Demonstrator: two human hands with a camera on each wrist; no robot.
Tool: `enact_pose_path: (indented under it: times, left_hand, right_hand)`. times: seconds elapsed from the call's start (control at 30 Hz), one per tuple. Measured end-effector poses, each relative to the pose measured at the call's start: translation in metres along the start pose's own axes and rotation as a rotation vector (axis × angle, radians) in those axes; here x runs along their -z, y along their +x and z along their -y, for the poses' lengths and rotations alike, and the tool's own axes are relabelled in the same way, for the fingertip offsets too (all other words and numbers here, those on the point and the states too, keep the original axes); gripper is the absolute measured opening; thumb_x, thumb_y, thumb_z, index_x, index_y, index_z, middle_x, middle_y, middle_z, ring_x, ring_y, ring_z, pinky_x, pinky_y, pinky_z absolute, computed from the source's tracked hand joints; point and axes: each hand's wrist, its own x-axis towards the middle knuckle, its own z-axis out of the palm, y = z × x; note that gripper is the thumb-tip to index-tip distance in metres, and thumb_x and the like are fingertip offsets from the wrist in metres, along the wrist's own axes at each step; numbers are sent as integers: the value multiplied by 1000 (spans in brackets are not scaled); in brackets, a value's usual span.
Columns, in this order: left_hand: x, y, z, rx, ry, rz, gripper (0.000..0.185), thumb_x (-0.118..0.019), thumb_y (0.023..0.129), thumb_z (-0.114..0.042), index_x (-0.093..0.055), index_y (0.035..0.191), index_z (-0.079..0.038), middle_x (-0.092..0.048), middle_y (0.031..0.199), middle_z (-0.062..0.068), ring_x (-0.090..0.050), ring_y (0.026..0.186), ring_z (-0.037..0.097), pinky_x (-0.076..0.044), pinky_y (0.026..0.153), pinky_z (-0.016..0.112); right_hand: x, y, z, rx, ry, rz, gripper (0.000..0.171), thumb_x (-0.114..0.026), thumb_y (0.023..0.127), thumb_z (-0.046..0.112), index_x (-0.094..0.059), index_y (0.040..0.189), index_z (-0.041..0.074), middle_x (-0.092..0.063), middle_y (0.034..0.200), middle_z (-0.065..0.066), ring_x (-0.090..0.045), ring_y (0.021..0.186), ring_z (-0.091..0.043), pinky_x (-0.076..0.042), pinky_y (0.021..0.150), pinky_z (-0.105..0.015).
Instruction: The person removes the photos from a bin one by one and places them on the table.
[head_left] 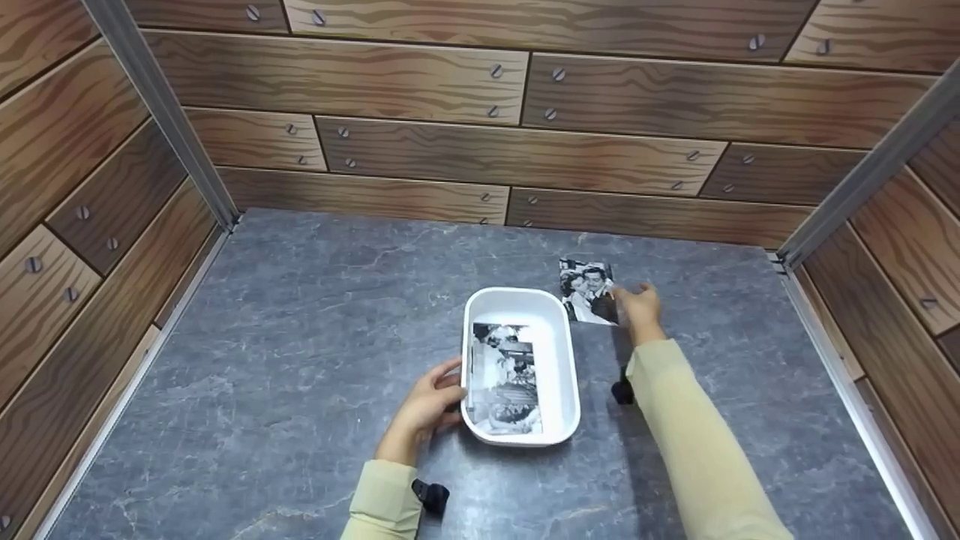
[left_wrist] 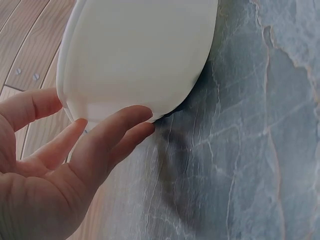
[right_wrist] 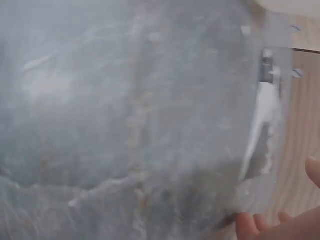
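A white rectangular tub (head_left: pixel 555 375) with rounded corners stands on the grey marbled surface, and black-and-white photos (head_left: pixel 506 379) lie inside it. My left hand (head_left: pixel 429 405) is at the tub's left side. In the left wrist view, loosely bent fingers (left_wrist: pixel 125 120) touch or nearly touch its outer wall and rim. Just beyond the tub's right far corner lies another black-and-white photo (head_left: pixel 589 292) showing a couple. My right hand (head_left: pixel 640 309) is at this photo's right edge, its fingers spread. Whether they touch the photo cannot be told from the blurred right wrist view.
The marbled surface (head_left: pixel 300 337) stretches around the tub on all sides. Wood-patterned walls (head_left: pixel 420 82) stand at the back and both sides, with grey metal posts (head_left: pixel 161 105) at the corners. Each wrist carries a small black device (head_left: pixel 432 496).
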Motion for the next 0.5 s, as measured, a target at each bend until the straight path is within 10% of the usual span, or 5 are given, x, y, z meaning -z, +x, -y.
enact_pose_path:
  times: [0.27,0.5]
  left_hand:
    - [-1,0,-2,-4,21,-4,66,-54,86,2,-32,149,-1,-42,144,30,-66,97,27,-59,65,30]
    - [0,-1,0,-7,-7,-4,66,-54,86,2,-34,148,-1,-43,144,30,-66,95,26,-59,64,29]
  right_hand:
    - [36,-49,48,17,286,28,89,-77,82,31,-26,152,6,-32,152,-21,-43,132,-26,-38,110,-29]
    - [56,-141,106,40,334,161,78,-59,95,21,-12,155,6,-15,159,-21,-26,144,-31,-30,117,-40]
